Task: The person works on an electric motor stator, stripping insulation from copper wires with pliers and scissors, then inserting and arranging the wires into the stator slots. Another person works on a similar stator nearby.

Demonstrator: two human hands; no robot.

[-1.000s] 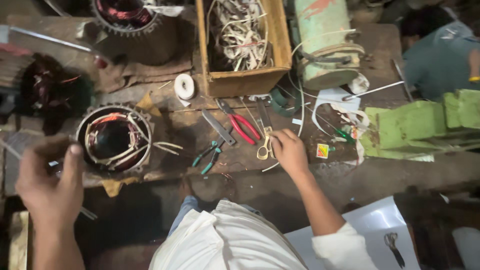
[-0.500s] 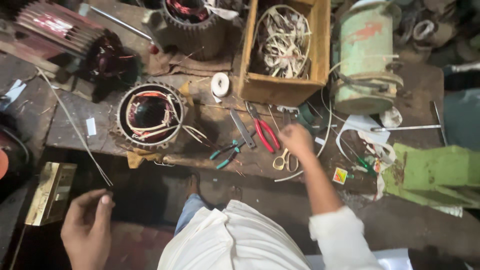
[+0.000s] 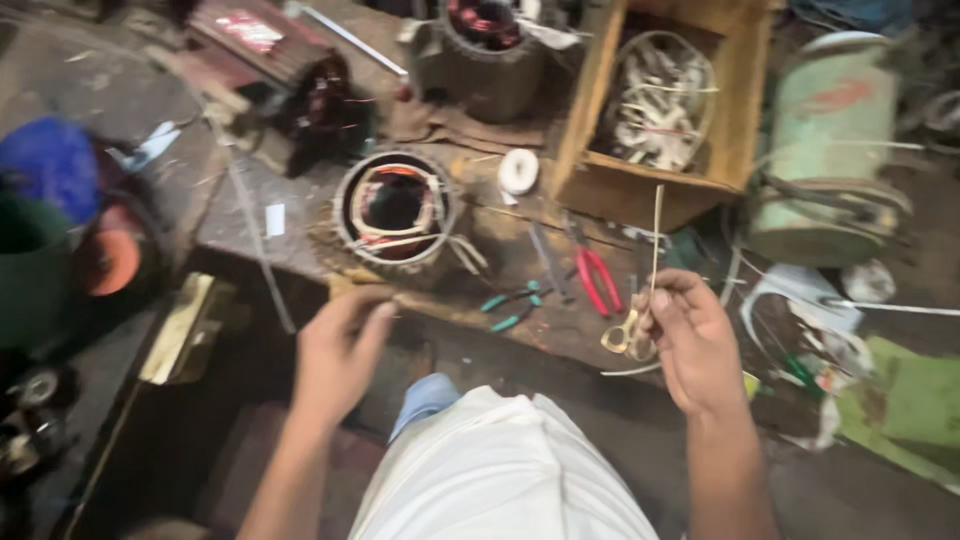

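At the frame's right centre, the right hand (image 3: 690, 345) pinches a thin pale strip (image 3: 656, 235); the left hand (image 3: 335, 350) hovers empty, fingers loose. The strip could snag the scissors (image 3: 628, 335) just beside it.

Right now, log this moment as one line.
right hand: pinching thin strip | left hand: empty, near stator | scissors: on bench

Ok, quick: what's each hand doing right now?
Left hand: holds nothing visible, fingers loosely curled, near the motor ring.
Right hand: closed, pinching a thin pale strip upright.
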